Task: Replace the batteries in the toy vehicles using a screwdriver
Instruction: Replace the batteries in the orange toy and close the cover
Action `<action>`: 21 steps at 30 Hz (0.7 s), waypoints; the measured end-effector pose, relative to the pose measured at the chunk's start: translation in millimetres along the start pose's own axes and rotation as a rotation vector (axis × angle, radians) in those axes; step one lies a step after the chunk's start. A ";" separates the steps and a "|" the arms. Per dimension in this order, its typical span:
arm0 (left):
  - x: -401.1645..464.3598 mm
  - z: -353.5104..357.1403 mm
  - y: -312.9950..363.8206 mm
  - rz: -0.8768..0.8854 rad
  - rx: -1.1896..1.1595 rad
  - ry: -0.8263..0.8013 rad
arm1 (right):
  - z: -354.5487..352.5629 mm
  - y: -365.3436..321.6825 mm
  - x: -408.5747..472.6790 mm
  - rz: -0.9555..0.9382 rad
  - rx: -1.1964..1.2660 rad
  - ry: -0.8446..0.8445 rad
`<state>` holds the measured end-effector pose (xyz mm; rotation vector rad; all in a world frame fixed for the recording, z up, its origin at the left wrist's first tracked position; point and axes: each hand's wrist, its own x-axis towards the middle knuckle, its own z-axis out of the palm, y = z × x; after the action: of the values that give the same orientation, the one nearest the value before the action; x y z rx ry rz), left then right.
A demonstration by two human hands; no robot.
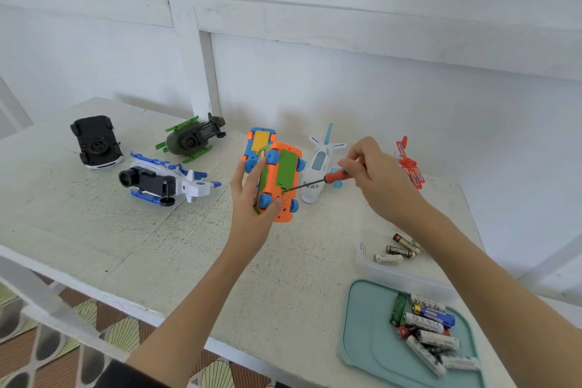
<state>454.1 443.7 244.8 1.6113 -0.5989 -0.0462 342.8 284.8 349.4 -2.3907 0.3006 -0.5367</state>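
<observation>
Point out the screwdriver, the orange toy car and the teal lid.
screwdriver (336, 176): head view, on its red handle.
orange toy car (285, 167): head view, on its green battery cover.
teal lid (367, 337): head view, on its bare left part.

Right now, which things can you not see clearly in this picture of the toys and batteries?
- Screw under the screwdriver tip on the orange car: too small in the head view.
- Blue toy car: partly hidden behind the orange car.
- Clear box of batteries: right forearm covers part.
- Teal lid: cut off by the bottom edge.
- Battery labels: mostly blurred.
</observation>
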 end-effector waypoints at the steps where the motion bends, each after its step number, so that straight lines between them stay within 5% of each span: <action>1: -0.5 0.7 1.0 0.006 -0.009 -0.004 | -0.9 1.9 3.0 0.034 -0.048 -0.001; 7: 0.3 2.4 1.4 -0.002 -0.010 0.003 | -5.6 3.1 -0.9 -0.094 0.090 -0.120; 13: -2.3 2.6 -0.4 0.014 0.022 -0.001 | -5.8 5.8 2.6 -0.050 -0.109 -0.090; 17: -1.3 0.9 0.3 0.007 0.024 0.012 | -8.3 5.6 -2.4 -0.188 -0.063 -0.153; 21: -1.1 3.2 2.9 0.014 -0.003 0.004 | -5.7 5.9 0.3 -0.133 -0.020 -0.017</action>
<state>450.9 441.2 246.7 1.6034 -0.6068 -0.0337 340.1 277.0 349.6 -2.4453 0.1401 -0.5755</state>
